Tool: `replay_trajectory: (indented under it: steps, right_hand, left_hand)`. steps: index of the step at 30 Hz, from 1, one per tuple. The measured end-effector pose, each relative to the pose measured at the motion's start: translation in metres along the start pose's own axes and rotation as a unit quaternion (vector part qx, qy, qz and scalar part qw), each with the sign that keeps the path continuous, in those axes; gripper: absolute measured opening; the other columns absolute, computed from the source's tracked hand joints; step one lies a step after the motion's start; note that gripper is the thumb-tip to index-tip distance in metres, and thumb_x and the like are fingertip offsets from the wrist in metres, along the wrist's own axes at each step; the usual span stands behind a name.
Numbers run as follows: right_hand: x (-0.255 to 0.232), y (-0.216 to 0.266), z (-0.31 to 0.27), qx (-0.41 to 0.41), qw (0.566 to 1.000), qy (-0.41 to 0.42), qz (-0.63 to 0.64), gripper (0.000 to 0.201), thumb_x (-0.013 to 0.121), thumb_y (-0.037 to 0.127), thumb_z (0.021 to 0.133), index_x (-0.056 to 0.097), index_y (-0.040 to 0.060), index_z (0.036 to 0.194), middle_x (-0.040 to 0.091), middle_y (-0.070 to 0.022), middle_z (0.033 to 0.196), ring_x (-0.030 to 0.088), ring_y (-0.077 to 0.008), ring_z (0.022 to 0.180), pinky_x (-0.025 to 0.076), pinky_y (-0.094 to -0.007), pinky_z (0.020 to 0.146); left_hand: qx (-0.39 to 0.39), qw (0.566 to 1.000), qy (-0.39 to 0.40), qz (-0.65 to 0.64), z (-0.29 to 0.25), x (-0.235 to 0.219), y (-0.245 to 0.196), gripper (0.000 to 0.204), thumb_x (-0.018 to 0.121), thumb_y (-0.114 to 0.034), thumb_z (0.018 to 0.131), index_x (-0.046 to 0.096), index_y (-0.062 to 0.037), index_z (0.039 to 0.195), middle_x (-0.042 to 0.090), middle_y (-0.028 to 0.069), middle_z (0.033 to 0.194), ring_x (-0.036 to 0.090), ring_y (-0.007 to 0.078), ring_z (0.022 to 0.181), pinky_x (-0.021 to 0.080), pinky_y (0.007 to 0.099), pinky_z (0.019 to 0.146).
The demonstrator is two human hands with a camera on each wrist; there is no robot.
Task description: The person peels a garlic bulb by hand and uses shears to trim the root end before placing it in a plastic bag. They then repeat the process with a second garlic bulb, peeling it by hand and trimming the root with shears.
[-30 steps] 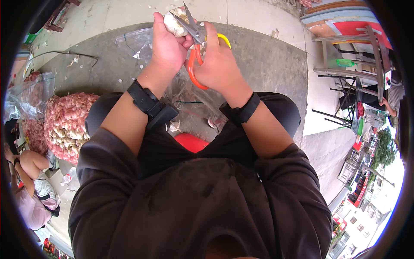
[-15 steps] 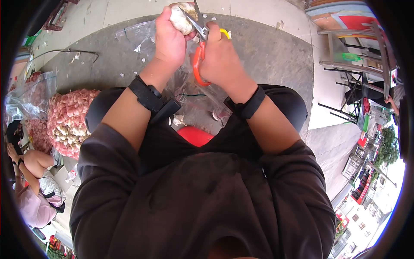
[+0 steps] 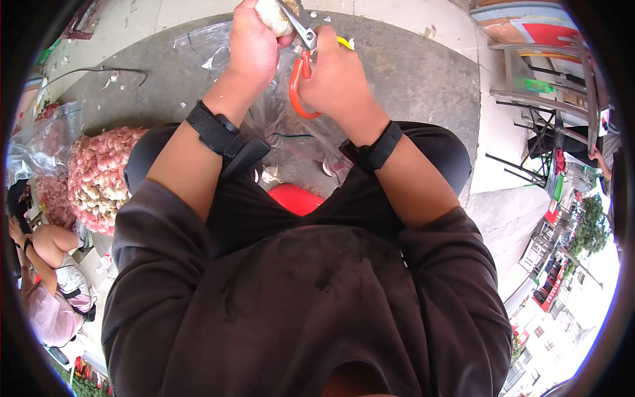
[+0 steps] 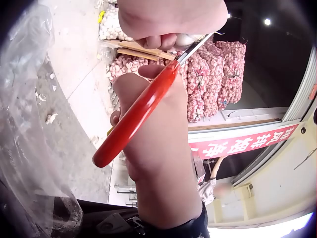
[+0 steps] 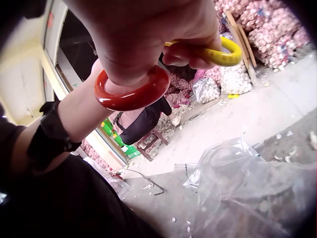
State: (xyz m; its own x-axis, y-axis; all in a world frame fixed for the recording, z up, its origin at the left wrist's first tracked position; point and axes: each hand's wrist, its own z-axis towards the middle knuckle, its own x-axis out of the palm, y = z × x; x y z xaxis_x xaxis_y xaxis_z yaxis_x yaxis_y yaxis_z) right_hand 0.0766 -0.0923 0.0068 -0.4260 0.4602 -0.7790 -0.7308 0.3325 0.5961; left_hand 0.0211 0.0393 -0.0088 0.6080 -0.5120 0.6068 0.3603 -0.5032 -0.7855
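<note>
At the top of the head view, my left hand [image 3: 253,49] grips a white garlic bulb [image 3: 272,18], partly cut off by the frame edge. My right hand [image 3: 339,79] holds scissors with a red handle [image 3: 295,92] and a yellow one [image 3: 344,43]; their metal blades [image 3: 296,24] lie against the bulb. In the left wrist view the red handle [image 4: 141,114] crosses in front of the right hand [image 4: 158,144], below the left palm [image 4: 173,17]. The right wrist view shows fingers through the red loop [image 5: 131,94] and around the yellow loop [image 5: 228,55].
A mesh sack of garlic [image 3: 102,178] stands on the left, near a seated person [image 3: 56,284]. Clear plastic sheeting [image 3: 264,119] and peel scraps lie on the floor below my hands. A red object [image 3: 296,198] shows between my knees. Metal-framed furniture [image 3: 542,132] stands right.
Both hands have moved slightly up and to the left with the bulb and scissors, so more of the bulb is out of the head view. Both grips remain.
</note>
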Motion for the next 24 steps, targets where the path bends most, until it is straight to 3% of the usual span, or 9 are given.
replay_trajectory:
  steps: [1,4,8,11,12,15,18,21,24]
  right_hand:
    - [0.001,-0.001,0.0,-0.002,1.0,-0.006,0.0,0.034,0.062,0.005,0.077,0.047,-0.0029,0.106,0.063,-0.0229,0.073,0.065,-0.0437,0.07,0.052,-0.0486,0.065]
    - [0.004,-0.005,0.0,-0.01,1.0,-0.024,-0.01,0.032,0.063,0.008,0.078,0.049,-0.0017,0.105,0.063,-0.0219,0.071,0.065,-0.0428,0.068,0.052,-0.0478,0.063]
    - [-0.003,-0.002,0.002,0.003,1.0,-0.017,-0.016,0.032,0.065,0.012,0.081,0.051,-0.0005,0.106,0.064,-0.0211,0.071,0.065,-0.0422,0.068,0.052,-0.0475,0.063]
    - [-0.006,-0.007,0.003,-0.005,1.0,-0.011,-0.026,0.033,0.066,0.014,0.081,0.051,0.0005,0.108,0.064,-0.0204,0.071,0.065,-0.0418,0.069,0.052,-0.0475,0.064]
    - [-0.007,-0.006,0.002,0.001,1.0,-0.003,-0.023,0.034,0.067,0.014,0.081,0.051,0.0007,0.108,0.064,-0.0203,0.072,0.065,-0.0416,0.07,0.052,-0.0474,0.065]
    - [-0.008,-0.013,0.001,-0.015,1.0,0.009,-0.021,0.036,0.068,0.013,0.081,0.05,0.0016,0.11,0.065,-0.0196,0.073,0.066,-0.0406,0.072,0.052,-0.0465,0.066]
    - [-0.012,-0.021,0.0,-0.038,0.999,0.007,-0.039,0.042,0.071,0.015,0.079,0.049,0.0012,0.112,0.065,-0.0183,0.073,0.066,-0.0394,0.072,0.052,-0.0453,0.066]
    - [-0.017,-0.02,-0.001,-0.051,0.998,0.009,-0.04,0.051,0.074,0.02,0.074,0.047,-0.0015,0.112,0.062,-0.0208,0.075,0.063,-0.0399,0.075,0.051,-0.0457,0.067]
    - [-0.02,-0.017,-0.003,-0.038,0.999,0.021,-0.026,0.059,0.077,0.023,0.067,0.047,-0.0026,0.111,0.06,-0.0216,0.077,0.061,-0.0411,0.077,0.05,-0.0464,0.07]
  left_hand:
    - [-0.009,1.0,-0.015,0.004,0.001,0.001,-0.001,0.047,0.029,-0.043,0.103,0.059,-0.0124,0.085,0.051,-0.0012,0.06,0.042,0.0104,0.047,0.032,0.0255,0.045]
    - [-0.006,0.999,0.04,0.007,0.002,-0.005,-0.005,0.049,0.029,-0.046,0.102,0.06,-0.0113,0.086,0.051,0.0,0.058,0.041,0.0111,0.045,0.032,0.0257,0.044]
    - [-0.026,0.999,0.022,0.036,0.003,-0.002,-0.016,0.051,0.031,-0.05,0.102,0.061,-0.0116,0.086,0.053,0.0002,0.058,0.043,0.0114,0.044,0.032,0.0251,0.042]
    - [-0.101,0.985,0.138,0.039,0.012,-0.028,-0.022,0.061,0.019,-0.04,0.101,0.061,0.0029,0.112,0.058,0.0045,0.072,0.04,0.0118,0.054,0.031,0.0258,0.05]
    - [-0.131,0.985,0.105,0.035,0.007,-0.018,-0.029,0.061,0.021,-0.039,0.101,0.062,0.005,0.109,0.055,0.0036,0.067,0.034,0.01,0.049,0.028,0.025,0.046]
    - [-0.184,0.97,0.154,0.038,0.016,-0.032,-0.033,0.06,0.023,-0.041,0.102,0.062,0.0046,0.11,0.055,0.0041,0.068,0.033,0.0092,0.047,0.026,0.0244,0.044]
    - [-0.219,0.965,0.133,0.054,0.012,-0.028,-0.036,0.06,0.026,-0.043,0.102,0.062,0.0038,0.111,0.054,0.0041,0.067,0.032,0.0087,0.047,0.026,0.0241,0.044]
    - [-0.19,0.972,0.085,0.108,-0.001,-0.01,-0.039,0.058,0.027,-0.045,0.103,0.062,0.0015,0.109,0.053,0.0037,0.066,0.033,0.0095,0.047,0.026,0.0245,0.044]
    - [-0.173,0.975,0.123,0.062,-0.001,-0.01,-0.031,0.055,0.027,-0.047,0.103,0.061,-0.0041,0.094,0.059,0.0053,0.066,0.034,0.0099,0.046,0.024,0.0258,0.043]
